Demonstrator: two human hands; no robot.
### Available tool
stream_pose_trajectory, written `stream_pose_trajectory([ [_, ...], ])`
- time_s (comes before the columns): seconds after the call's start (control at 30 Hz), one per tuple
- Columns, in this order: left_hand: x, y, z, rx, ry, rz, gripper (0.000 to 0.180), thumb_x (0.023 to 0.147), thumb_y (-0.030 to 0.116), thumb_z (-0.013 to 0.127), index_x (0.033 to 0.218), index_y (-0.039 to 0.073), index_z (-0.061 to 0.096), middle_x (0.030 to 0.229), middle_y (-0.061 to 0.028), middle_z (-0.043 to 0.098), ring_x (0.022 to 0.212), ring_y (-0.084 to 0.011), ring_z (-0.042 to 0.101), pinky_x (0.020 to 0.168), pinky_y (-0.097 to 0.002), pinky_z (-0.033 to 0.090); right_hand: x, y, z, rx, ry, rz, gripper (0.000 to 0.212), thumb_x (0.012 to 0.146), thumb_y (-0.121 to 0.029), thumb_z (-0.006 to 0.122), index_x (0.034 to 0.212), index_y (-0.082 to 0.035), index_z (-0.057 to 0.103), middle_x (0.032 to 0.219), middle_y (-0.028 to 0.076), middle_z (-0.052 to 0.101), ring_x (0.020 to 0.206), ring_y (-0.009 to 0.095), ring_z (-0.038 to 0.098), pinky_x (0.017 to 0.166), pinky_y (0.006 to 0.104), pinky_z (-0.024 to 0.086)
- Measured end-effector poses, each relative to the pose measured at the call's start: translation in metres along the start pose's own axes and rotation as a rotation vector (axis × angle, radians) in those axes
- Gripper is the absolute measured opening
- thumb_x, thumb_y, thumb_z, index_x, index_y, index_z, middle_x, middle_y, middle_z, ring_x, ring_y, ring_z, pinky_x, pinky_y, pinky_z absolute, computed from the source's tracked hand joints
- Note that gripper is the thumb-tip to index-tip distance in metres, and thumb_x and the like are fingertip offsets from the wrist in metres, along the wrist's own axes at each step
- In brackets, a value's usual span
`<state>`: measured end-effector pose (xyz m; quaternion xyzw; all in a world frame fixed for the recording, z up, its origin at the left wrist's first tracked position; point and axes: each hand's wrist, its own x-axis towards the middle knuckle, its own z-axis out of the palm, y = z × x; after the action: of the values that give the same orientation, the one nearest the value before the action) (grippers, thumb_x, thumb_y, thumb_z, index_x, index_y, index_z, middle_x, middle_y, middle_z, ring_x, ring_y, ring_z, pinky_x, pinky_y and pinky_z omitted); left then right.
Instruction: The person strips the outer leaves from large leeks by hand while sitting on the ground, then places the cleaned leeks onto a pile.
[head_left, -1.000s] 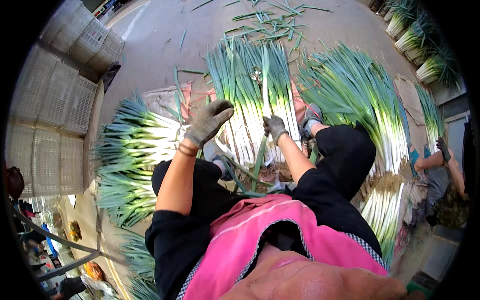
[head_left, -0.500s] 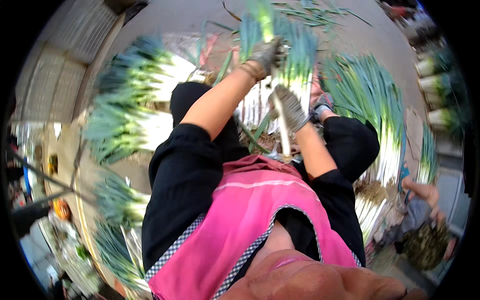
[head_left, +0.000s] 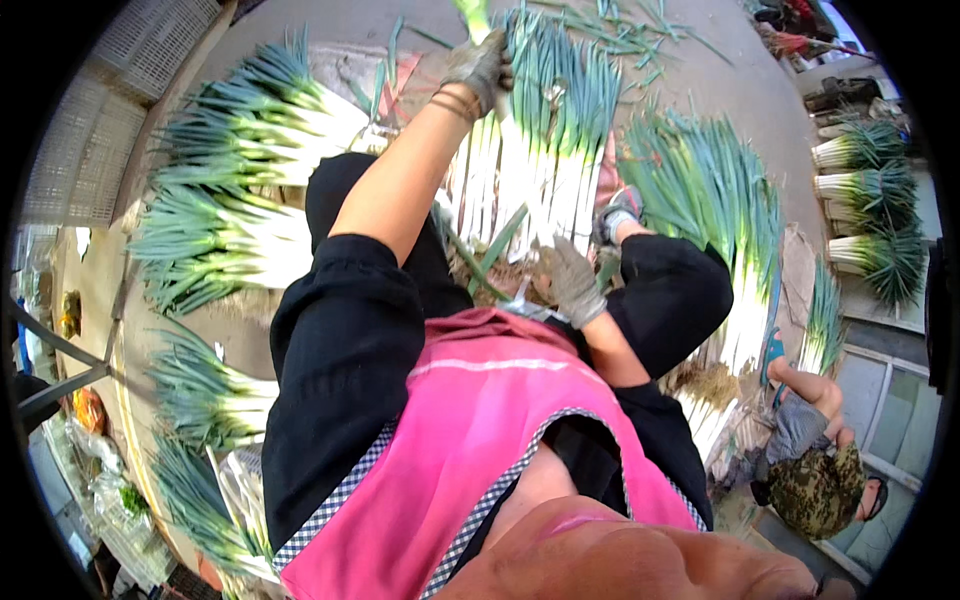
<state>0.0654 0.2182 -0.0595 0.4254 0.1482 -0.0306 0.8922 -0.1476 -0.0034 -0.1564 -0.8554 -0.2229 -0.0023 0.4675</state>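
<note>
My left hand (head_left: 478, 72), in a grey work glove, is closed around a leek (head_left: 472, 16) above the row of leeks in front of me. Its green top sticks out beyond the hand, and its pale stem slopes down toward me. In a similar glove, my right hand (head_left: 572, 283) is low between my knees, by the roots and strips of leaf. Its fingers are curled; what they hold, if anything, is hidden. Leeks lie side by side (head_left: 548, 130) just ahead, white ends toward me.
More leeks lie in bunches at my left (head_left: 250, 240) and a long heap at my right (head_left: 705, 180). Cut leaves (head_left: 610, 30) litter the far ground. Plastic crates (head_left: 90, 150) stand far left. Another person in a camouflage top (head_left: 820, 485) is at lower right.
My left hand has moved left and farther away with the leek. My right hand has slid down the stem toward me, to near the roots. The view has shifted slightly.
</note>
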Motion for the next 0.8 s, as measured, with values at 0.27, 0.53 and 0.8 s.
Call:
stream_pose_trajectory([
  [0.27,0.015,0.004,-0.017,-0.093,-0.138,-0.083,0.029,0.085,0.037,0.048,0.065,0.018,0.036,0.052,0.0060,0.032,0.041,-0.0065,0.026,0.037,-0.0213,0.022,-0.005,-0.013,-0.025,0.039,0.017,-0.076,0.014,0.080,-0.015,0.052,0.082,-0.002,0.057,0.064,0.007,0.054,0.060,0.020,0.054,0.053,0.0296,0.042],
  [0.53,0.006,0.010,0.005,0.176,0.070,0.068,0.025,0.080,0.032,0.056,0.068,0.016,0.042,0.050,0.0042,0.031,0.040,-0.0091,0.030,0.038,-0.0231,0.028,-0.021,-0.012,-0.049,0.259,0.047,0.420,0.043,0.078,-0.026,0.056,0.114,-0.005,0.047,0.104,0.014,0.056,0.089,0.022,0.057,0.077,0.0320,0.044],
  [0.8,-0.062,-0.052,0.091,0.200,-0.533,0.028,0.021,0.083,0.031,0.054,0.078,0.011,0.046,0.061,0.0011,0.043,0.049,-0.0100,0.040,0.045,-0.0231,0.037,-0.026,-0.043,-0.054,0.137,0.186,0.328,0.044,0.072,-0.044,0.059,0.095,-0.006,0.053,0.077,0.014,0.057,0.072,0.028,0.057,0.065,0.0369,0.043],
])
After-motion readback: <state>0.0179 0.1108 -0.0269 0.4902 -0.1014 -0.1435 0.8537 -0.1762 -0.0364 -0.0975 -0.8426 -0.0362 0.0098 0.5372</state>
